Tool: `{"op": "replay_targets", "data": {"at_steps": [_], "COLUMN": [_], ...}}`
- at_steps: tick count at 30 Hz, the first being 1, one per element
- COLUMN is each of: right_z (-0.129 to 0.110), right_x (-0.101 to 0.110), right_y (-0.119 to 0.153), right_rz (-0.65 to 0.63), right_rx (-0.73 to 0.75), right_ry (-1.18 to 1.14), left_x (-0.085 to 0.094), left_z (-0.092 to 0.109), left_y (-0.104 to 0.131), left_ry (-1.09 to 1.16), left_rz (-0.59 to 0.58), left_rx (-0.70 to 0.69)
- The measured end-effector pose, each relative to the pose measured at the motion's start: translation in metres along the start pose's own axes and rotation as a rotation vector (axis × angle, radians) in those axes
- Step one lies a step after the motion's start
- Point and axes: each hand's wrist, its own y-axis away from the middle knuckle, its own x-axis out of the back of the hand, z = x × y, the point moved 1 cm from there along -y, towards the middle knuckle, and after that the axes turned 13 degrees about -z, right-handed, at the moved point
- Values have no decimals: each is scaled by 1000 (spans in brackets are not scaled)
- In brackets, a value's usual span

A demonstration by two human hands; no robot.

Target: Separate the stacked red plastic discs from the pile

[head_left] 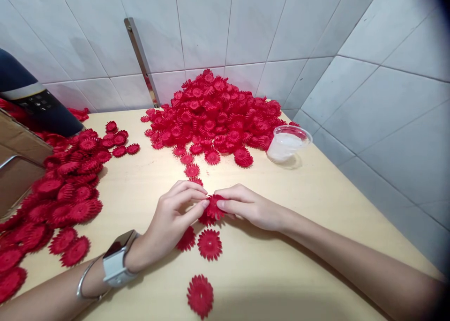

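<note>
Between my two hands, at the middle of the table, is a red flower piece (214,207) with a notched edge. My left hand (179,213), with a watch on its wrist, pinches its left side. My right hand (249,206) pinches its right side between thumb and fingers. Another red piece shows partly beneath it. Just below lie a flat red flower (210,244) and one (186,239) partly under my left hand. Nearer the front edge rests a single red flower (200,296). A short line of small red flowers (191,170) runs up behind my hands.
A tall heap of red flowers (211,115) stands against the tiled wall. Right of it is a clear plastic cup (286,145) with white contents. At left are larger red flowers (82,208), a cardboard box (21,157), a dark bottle (42,100) and a metal strip (140,58).
</note>
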Motion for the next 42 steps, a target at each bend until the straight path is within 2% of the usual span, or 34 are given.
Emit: {"op": "replay_targets", "data": {"at_steps": [4, 8, 11, 13, 17, 25, 28, 32, 35, 38, 42], "right_z": [-1, 1, 2, 3, 5, 10, 11, 9, 7, 7, 5], "right_x": [-3, -6, -6, -5, -5, -5, -6, -7, -7, -7, -6], "right_y": [-1, -2, -2, -2, -2, -3, -2, -2, -2, -2, 0], "right_rz": [30, 38, 42, 92, 210, 291, 283, 274, 202, 143, 154], "right_rx": [14, 9, -4, -7, 7, -7, -12, 7, 44, 59, 93], "right_ry": [219, 346, 300, 259, 186, 58, -5, -72, -32, 4, -13], "left_x": [0, 1, 1, 1, 1, 1, 1, 1, 1, 0, 0], "left_z": [0, -1, -1, 0, 0, 0, 0, 2, 3, 2, -1], "left_y": [0, -1, -1, -2, -3, -3, -3, -2, -1, -1, -3], "left_ry": [-13, 21, 103, 148, 167, 163, 165, 153, 114, 108, 150], "left_rz": [1, 41, 72, 78, 92, 74, 56, -23, -86, -71, -12], "left_rx": [-12, 66, 158, 183, 186, 193, 170, 24, -58, -44, 25]}}
